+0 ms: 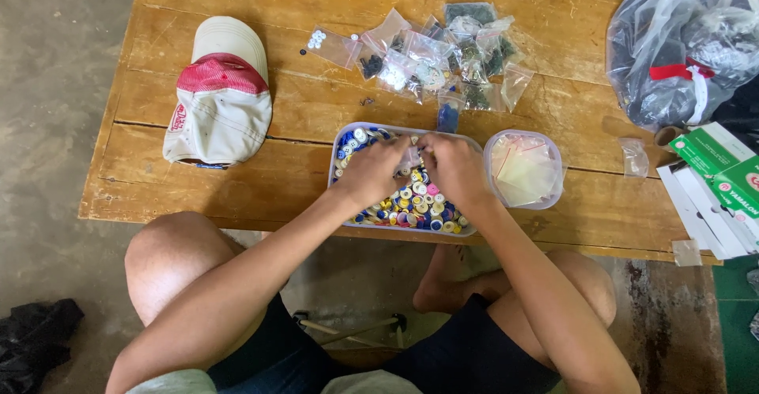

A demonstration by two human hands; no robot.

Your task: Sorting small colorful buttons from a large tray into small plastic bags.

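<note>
Cap (220, 94), white and red, lies near the desk's (198, 180) left edge, well apart from the work. Tray (345, 137) of mixed coloured buttons (411, 204) sits at the near edge, centre, with its long axis running left-right along that edge. Both hands meet over the tray's upper middle. Left hand (371, 171) comes in from the near-left, fingers curled down into the buttons. Right hand (452, 169) comes from the near-right, fingers bunched. Between the two hands there is a small clear bag (409, 159), pinched from both sides as far as I can tell; the grip itself is mostly hidden under the knuckles. The bag lies straight ahead of both sets of fingertips, touching them, neither hand clearly nearer. The buttons are just below and toward the near edge from the fingers.

Right of the tray, just beside it, is a round tub (553, 145) holding empty clear bags. Behind the tray, toward the far edge, is a pile of filled bags (443, 58). Near the right edge are a loose small bag (634, 157), a big plastic sack (680, 46) and green-white boxes (711, 180) at the corner.

The desk is worn wooden planks, low, with the person's knees under the near edge. The floor (55, 86) is bare concrete, with dark cloth (32, 343) at lower left.
</note>
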